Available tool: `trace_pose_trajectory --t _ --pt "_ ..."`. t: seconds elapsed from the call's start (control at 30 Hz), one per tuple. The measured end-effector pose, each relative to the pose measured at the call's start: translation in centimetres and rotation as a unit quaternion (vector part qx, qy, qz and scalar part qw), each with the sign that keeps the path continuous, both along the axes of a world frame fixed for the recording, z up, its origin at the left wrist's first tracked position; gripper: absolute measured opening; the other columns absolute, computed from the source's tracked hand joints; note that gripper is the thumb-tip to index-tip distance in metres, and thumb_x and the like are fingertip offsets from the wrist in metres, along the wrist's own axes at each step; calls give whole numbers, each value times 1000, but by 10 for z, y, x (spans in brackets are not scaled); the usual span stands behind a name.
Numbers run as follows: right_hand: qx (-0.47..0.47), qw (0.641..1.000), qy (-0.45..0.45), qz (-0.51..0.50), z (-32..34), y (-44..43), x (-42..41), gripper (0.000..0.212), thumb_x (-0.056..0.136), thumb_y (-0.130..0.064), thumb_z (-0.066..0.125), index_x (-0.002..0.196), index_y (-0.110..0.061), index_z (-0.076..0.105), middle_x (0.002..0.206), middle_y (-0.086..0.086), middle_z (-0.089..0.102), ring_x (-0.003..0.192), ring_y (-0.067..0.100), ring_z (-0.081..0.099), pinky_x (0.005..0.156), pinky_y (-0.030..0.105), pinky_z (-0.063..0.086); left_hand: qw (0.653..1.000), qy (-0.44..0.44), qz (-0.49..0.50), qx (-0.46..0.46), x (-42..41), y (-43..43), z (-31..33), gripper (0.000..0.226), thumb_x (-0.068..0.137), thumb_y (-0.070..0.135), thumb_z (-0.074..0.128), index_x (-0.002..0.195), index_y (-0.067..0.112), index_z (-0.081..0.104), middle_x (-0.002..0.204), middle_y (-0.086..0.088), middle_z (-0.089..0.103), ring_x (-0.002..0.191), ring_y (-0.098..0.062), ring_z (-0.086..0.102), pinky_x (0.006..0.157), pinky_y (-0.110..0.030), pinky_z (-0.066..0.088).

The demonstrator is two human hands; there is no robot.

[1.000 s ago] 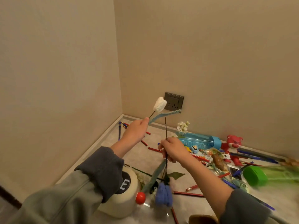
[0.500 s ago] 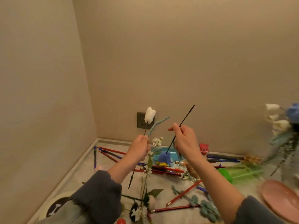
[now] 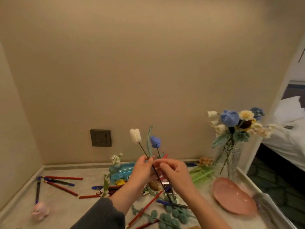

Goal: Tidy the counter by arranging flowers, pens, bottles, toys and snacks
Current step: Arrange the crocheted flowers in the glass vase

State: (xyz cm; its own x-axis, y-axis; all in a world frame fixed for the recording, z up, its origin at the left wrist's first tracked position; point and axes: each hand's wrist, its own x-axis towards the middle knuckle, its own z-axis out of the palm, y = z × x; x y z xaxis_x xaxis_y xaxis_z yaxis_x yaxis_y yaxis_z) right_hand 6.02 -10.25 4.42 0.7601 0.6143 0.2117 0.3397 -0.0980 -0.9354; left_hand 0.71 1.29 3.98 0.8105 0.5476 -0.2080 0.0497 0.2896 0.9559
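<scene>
Flowers: white bloom (image 3: 135, 135) and blue bloom (image 3: 155, 141) held upright above desk centre, stems gathered for bundling. Left hand (image 3: 143, 169) fingers clamped on both stems; right hand (image 3: 175, 173) fingers pinched beside them, steadying. Vase (image 3: 229, 162) stands at right edge, probable destination.

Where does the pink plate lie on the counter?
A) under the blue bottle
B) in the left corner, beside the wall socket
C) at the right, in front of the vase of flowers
C: the pink plate lies at the right, just in front of the vase of flowers.
</scene>
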Motion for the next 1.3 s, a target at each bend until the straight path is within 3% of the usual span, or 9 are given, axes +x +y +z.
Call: trace_pose_trajectory --t 0.07,0.23,0.33,0.57,0.77,1.0,1.13,1.23,1.3 --pt "16 1000 5 -13 -9 -16 10 25 90 -10 59 92 -27 77 88 -4 77 85 15 71 79 36 57 1000 -3 -1 -8 14 -16 0 19 103 17 40 108 6 55 100 -17 69 81 -27 70 56 -31 57" --pt "11 998 -45 -50 -22 -59 41 15 88 -18 64 86 -29 54 56 -7 55 54 7 50 59 34 42 999 -24 -1 -26 49 -60 9 19 103 17 37 111 9 52 94 -10 72 68 -17 71 47 -26 51" --pt "-9 997 -68 -39 -25 -83 59 16 83 -25 63 82 -34 50 58 -9 50 55 5 44 58 30 36 998 -52 10 -39 70 -86 15 18 103 16 37 107 9 53 93 -15 71 66 -20 70 42 -23 48" --pt "-124 979 -162 5 -29 -140 101 30 84 -33 65 77 -46 39 75 -7 57 60 7 47 56 23 35 995 -73 54 -34 112 -149 9 19 103 13 35 96 7 51 67 -8 51 59 -19 49 56 -29 43" --pt "-140 977 -158 2 -33 -189 137 20 76 -47 60 82 -32 48 74 -10 60 69 11 55 63 28 44 980 -138 129 -57 148 -188 12 29 101 9 25 77 14 40 49 6 23 40 -9 22 40 -22 22" --pt "-96 987 -105 -72 -33 -233 204 13 86 -21 64 83 -31 56 73 -6 59 66 5 54 65 28 46 979 -179 95 -19 185 -224 21 36 98 12 25 63 17 30 44 5 21 35 -8 14 34 -19 14" --pt "-73 990 -44 -113 -28 -236 242 25 84 -19 68 103 -27 54 85 -2 62 77 11 60 73 36 53 970 -235 50 -41 202 -233 22 27 87 7 34 60 14 33 40 6 23 31 -4 16 32 -15 17" --pt "-47 990 -9 -136 -27 -231 266 55 79 -22 75 125 -17 45 110 2 57 94 17 58 79 37 52 968 -246 32 -43 214 -233 26 17 74 12 39 58 14 33 39 7 24 30 -4 17 32 -13 18" --pt "-46 989 8 -141 -25 -224 281 76 76 -24 80 137 -14 36 127 0 47 113 19 51 91 38 49 972 -230 34 -22 220 -228 26 24 82 9 34 59 15 32 39 7 24 31 -4 17 32 -15 17"
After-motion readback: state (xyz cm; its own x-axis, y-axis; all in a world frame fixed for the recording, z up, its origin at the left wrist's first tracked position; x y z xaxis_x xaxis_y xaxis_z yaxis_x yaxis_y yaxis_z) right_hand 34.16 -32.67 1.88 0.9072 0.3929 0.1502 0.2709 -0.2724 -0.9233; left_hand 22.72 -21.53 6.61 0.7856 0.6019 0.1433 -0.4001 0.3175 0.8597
